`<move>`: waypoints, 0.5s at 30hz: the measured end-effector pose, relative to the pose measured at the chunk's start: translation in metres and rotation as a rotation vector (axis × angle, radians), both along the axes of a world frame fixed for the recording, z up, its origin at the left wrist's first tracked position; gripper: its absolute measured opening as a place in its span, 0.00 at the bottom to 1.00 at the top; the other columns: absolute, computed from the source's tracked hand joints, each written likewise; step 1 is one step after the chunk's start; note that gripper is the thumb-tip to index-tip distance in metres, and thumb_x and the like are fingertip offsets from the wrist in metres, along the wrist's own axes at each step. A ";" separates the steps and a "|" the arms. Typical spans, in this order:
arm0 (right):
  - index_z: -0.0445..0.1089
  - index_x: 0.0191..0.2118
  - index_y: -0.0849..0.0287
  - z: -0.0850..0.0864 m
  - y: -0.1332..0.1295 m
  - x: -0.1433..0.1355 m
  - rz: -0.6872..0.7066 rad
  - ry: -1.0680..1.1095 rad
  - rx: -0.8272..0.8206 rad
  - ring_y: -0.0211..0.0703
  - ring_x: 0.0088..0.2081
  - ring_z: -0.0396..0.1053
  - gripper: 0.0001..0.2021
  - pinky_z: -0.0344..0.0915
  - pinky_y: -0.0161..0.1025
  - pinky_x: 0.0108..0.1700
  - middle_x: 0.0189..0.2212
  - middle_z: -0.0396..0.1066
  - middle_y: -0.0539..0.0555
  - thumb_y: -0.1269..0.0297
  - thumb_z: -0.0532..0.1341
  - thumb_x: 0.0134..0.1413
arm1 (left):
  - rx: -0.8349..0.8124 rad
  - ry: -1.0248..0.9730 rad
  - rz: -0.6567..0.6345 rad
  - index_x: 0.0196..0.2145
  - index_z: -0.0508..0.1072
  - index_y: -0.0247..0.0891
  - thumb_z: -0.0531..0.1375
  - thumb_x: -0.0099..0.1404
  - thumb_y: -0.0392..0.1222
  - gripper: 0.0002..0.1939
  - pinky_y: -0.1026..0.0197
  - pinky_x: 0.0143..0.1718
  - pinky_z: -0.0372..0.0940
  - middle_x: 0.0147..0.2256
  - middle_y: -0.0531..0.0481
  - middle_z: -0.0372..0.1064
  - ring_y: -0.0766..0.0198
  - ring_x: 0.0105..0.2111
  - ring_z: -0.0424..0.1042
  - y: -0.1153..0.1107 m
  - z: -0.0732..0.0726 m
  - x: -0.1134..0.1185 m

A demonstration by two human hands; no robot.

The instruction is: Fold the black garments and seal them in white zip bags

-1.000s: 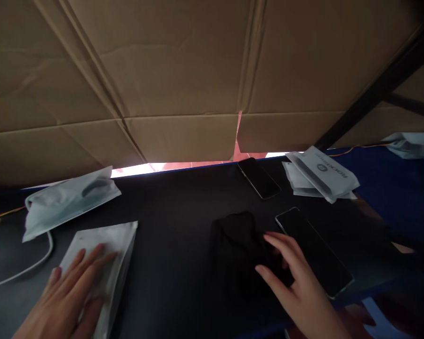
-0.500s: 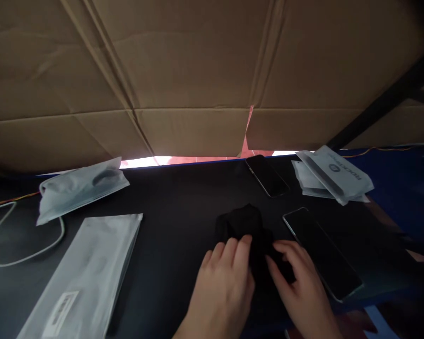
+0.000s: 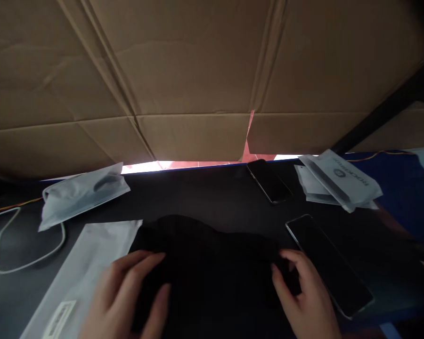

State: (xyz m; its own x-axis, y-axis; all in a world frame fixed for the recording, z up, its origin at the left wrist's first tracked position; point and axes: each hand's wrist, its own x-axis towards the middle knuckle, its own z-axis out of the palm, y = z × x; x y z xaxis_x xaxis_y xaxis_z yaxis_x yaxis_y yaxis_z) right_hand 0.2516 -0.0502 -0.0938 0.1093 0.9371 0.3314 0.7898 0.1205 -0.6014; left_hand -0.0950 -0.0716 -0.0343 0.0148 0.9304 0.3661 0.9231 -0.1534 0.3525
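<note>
Black cloth (image 3: 212, 268): lying at six o'clock in the view on the dark tabletop (image 3: 191, 193); its centre is serving as the dial for all directions below.
Long axis: running roughly from nine to three o'clock, from hand to hand; which end is forming the front cannot be told.
Right hand (image 3: 304, 296): pinching the cloth's three-o'clock end between thumb and forefinger.
Left hand (image 3: 122, 296): reaching over the nine-o'clock end, thumb and forefinger standing apart; whether they are gripping the fabric cannot be told.
Branded pouch (image 3: 349, 181): lying at two o'clock on other pale packaging (image 3: 311, 186), showing a round emblem and inverted lettering; "ROCK" is reading clearly, the following letters are blurring.
Labelled pouch (image 3: 74, 263): lying at nine o'clock, partly behind the left hand; its sticker (image 3: 59, 320) is carrying print too small to read.
Second pouch (image 3: 85, 195): lying at ten o'clock, a white cable (image 3: 2, 272) looping beside it.
Phones: smaller phone (image 3: 269, 182) lying at one o'clock; larger phone (image 3: 332, 266) lying at three, just beside the right hand.
Cardboard (image 3: 194, 70): standing at twelve o'clock.
</note>
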 end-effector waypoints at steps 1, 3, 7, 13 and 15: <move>0.71 0.58 0.48 0.001 0.000 0.000 -0.017 0.019 -0.001 0.48 0.40 0.81 0.14 0.79 0.39 0.32 0.44 0.79 0.54 0.52 0.62 0.75 | -0.018 0.040 -0.048 0.61 0.72 0.54 0.59 0.77 0.54 0.18 0.44 0.47 0.78 0.56 0.45 0.71 0.48 0.51 0.78 0.002 -0.004 0.002; 0.68 0.65 0.48 0.004 -0.002 0.001 -0.034 0.056 0.034 0.47 0.40 0.80 0.18 0.78 0.38 0.32 0.48 0.78 0.56 0.55 0.62 0.75 | -0.063 0.114 -0.105 0.62 0.74 0.55 0.59 0.77 0.56 0.19 0.45 0.49 0.77 0.57 0.46 0.73 0.48 0.51 0.79 0.006 -0.013 -0.003; 0.70 0.65 0.44 0.011 -0.010 0.008 0.039 0.001 0.213 0.47 0.49 0.77 0.18 0.79 0.40 0.41 0.55 0.73 0.56 0.64 0.62 0.75 | -0.102 0.235 -0.028 0.62 0.74 0.53 0.53 0.78 0.48 0.20 0.43 0.43 0.74 0.57 0.46 0.78 0.45 0.49 0.81 0.008 -0.024 -0.028; 0.71 0.68 0.39 0.017 -0.015 0.009 0.220 -0.265 0.026 0.63 0.63 0.71 0.23 0.82 0.55 0.48 0.69 0.67 0.56 0.48 0.65 0.72 | -0.089 0.276 -0.076 0.70 0.67 0.52 0.57 0.75 0.60 0.29 0.22 0.59 0.69 0.64 0.40 0.77 0.34 0.60 0.78 0.004 -0.024 -0.004; 0.77 0.62 0.36 0.020 -0.017 0.007 0.265 -0.264 -0.010 0.62 0.63 0.71 0.16 0.81 0.58 0.51 0.70 0.67 0.53 0.54 0.65 0.73 | -0.127 0.319 -0.146 0.79 0.54 0.52 0.60 0.71 0.68 0.46 0.14 0.58 0.66 0.70 0.35 0.70 0.26 0.66 0.73 -0.002 -0.033 0.000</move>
